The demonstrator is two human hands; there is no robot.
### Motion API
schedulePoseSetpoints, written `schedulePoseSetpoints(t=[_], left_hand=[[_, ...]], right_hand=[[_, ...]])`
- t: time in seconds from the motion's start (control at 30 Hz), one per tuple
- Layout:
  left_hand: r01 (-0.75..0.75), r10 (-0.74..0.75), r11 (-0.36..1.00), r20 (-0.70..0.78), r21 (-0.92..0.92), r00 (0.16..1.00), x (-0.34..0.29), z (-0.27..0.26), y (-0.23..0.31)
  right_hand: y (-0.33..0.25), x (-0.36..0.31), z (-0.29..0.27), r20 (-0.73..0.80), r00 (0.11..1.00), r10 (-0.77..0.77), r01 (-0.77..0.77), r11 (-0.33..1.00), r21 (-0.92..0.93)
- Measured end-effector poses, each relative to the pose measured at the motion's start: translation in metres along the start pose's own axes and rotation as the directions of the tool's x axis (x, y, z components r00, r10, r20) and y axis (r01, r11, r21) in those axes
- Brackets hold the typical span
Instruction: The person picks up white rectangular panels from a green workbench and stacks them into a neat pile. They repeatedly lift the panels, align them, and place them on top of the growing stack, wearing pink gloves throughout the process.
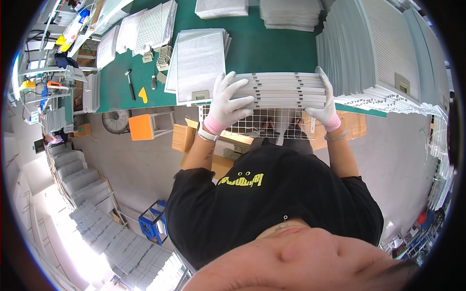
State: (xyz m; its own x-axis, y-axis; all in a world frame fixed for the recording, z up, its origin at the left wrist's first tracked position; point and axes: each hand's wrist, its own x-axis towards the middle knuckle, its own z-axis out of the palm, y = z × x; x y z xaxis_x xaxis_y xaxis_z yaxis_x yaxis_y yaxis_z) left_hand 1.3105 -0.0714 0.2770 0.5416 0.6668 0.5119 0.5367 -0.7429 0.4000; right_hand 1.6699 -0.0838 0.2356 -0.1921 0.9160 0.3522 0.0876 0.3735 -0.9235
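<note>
At the near edge of the green table [272, 43], a big leaning bank of grey metal mesh filter panels [378, 53] filled the right side, a flatter pile of the same panels [199, 63] lay to the left, and between them the person held a stack of framed panels [286, 89] edge-on, clamped from both ends just above the table's rim. The left hand [227, 104], in a white glove, was spread wide with its fingers pressed across the left end of the stack; the right hand [326, 104], gloved alike, was curled round the right end, gripping it. By the look of it, the step in hand was squaring and lifting the bundle, and the next move would call for even pressure from both sides so that no panel slid out of the middle. A white wire rack [257, 123] showed below the stack. How many panels the bundle held was hard to count, the stack's underside was hidden, and the small tools [130, 83] farther left were too tiny to name surely.
</note>
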Motion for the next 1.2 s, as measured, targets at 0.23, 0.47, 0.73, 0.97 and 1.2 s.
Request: schedulePoseSetpoints(t=[0.23, 0.47, 0.73, 0.97, 1.2], left_hand=[[0.249, -0.584, 0.374, -0.018, -0.893, 0.811, 0.004, 0.042, 0.003], [0.247, -0.504, 0.461, -0.022, -0.852, 0.863, 0.013, 0.027, -0.009], [0.312, -0.317, 0.782, 0.087, -0.540, 0.944, 0.015, 0.004, -0.016], [0.393, -0.305, 0.807, 0.260, -0.441, 0.916, 0.030, -0.017, -0.014], [0.235, -0.123, 0.908, 0.317, -0.346, 0.940, 0.027, -0.022, -0.025]], right_hand=[[0.006, 0.002, 0.012, -0.117, 0.982, 0.146, -0.101, 0.939, 0.330], [-0.004, 0.016, 0.001, -0.188, 0.969, 0.161, -0.204, 0.951, -0.234], [-0.033, 0.019, 0.008, -0.185, 0.908, 0.376, -0.321, 0.909, 0.266], [-0.034, 0.013, 0.008, -0.151, 0.908, 0.390, -0.332, 0.891, 0.310], [-0.040, 0.007, 0.011, -0.188, 0.876, 0.444, -0.359, 0.862, 0.359]])
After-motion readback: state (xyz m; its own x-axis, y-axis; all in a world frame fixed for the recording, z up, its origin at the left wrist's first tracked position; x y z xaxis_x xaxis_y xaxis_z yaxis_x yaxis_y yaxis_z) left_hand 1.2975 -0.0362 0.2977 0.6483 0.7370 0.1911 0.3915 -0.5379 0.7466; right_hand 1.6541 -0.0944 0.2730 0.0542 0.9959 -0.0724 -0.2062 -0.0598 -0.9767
